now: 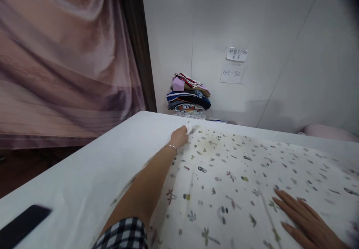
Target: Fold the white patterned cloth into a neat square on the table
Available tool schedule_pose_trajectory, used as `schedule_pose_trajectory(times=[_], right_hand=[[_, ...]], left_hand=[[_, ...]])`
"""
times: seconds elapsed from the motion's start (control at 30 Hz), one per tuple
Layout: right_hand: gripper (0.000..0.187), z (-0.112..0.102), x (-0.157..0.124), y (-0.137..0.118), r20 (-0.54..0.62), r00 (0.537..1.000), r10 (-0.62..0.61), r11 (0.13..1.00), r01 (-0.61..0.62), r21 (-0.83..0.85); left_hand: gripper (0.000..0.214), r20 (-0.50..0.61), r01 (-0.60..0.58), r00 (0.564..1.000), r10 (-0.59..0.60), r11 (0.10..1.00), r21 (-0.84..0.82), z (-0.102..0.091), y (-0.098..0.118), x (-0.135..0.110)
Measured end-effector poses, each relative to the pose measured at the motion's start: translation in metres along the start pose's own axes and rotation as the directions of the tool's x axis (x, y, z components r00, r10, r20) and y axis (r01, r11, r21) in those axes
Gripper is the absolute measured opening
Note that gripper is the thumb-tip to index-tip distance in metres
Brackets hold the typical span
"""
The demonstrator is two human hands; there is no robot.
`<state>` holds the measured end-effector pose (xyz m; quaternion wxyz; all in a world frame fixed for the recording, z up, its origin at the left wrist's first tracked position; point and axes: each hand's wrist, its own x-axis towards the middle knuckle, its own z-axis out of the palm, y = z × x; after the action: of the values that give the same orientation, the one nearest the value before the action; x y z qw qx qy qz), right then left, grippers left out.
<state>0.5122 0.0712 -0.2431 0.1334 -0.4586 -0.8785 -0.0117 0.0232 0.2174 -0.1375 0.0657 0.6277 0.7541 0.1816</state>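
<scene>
White cotton-like cloth (213,189), printed with small plants and figures, covers much of the near and right-hand tabletop (92,166). Closest in, the right hand (305,217) lies on it palm down, fingers extended and slightly parted, gripping nothing. At the near left, a dark flat object (25,224) rests on the tabletop, well apart from the cloth. A checked sleeve (122,236) leads to the left arm, which reaches across the cloth's left side. At its end, the left hand (179,136) is closed on the cloth's far left corner, though blur there hides exactly how the fingertips pinch it.

The step in hand appears to be arranging the cloth; moving that corner calls for a firm pinch, with the right hand steadying the fabric.

Beyond the tabletop's far edge stands a stack (189,97) of folded fabrics, against a pale wall (266,24) bearing handwritten notes (232,73).
</scene>
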Motion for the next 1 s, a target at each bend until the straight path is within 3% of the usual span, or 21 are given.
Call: schedule_pose_trajectory(times=[0.07, 0.1, 0.27, 0.43, 0.63, 0.83, 1.0], right_hand=[[0.062, 0.001, 0.000, 0.001, 0.013, 1.000, -0.011, 1.000, 0.011, -0.016], [0.064, 0.001, 0.000, 0.001, 0.020, 1.000, -0.016, 1.000, 0.016, -0.023], [0.065, 0.000, -0.002, 0.000, 0.047, 0.999, -0.003, 0.999, 0.005, -0.050], [0.066, -0.002, -0.002, -0.001, 0.068, 0.998, 0.005, 0.996, 0.001, -0.092], [0.066, -0.005, 0.000, -0.004, 0.064, 0.998, 0.016, 0.995, -0.010, -0.097], [0.066, -0.007, 0.000, -0.006, 0.065, 0.998, 0.022, 0.998, -0.018, -0.067], [0.063, -0.008, 0.001, -0.007, 0.071, 0.996, 0.051, 0.998, -0.049, -0.026]], left_hand=[[0.022, 0.040, -0.110, 0.993, 0.111, 0.994, -0.020, 0.008, 0.006, -0.009], [0.027, 0.051, -0.111, 0.992, 0.113, 0.993, -0.048, 0.011, 0.008, -0.010], [0.039, -0.017, 0.103, 0.994, -0.109, 0.976, -0.191, 0.017, 0.013, 0.011], [0.045, 0.015, 0.166, 0.986, -0.166, 0.970, -0.179, 0.024, 0.030, 0.036], [0.064, 0.005, 0.303, 0.953, -0.304, 0.948, -0.102, 0.023, 0.053, 0.040], [0.025, -0.013, 0.088, 0.996, -0.088, 0.996, -0.033, 0.023, 0.058, 0.041], [0.021, -0.101, -0.038, 0.994, 0.030, 0.996, -0.086, 0.002, 0.047, 0.042]])
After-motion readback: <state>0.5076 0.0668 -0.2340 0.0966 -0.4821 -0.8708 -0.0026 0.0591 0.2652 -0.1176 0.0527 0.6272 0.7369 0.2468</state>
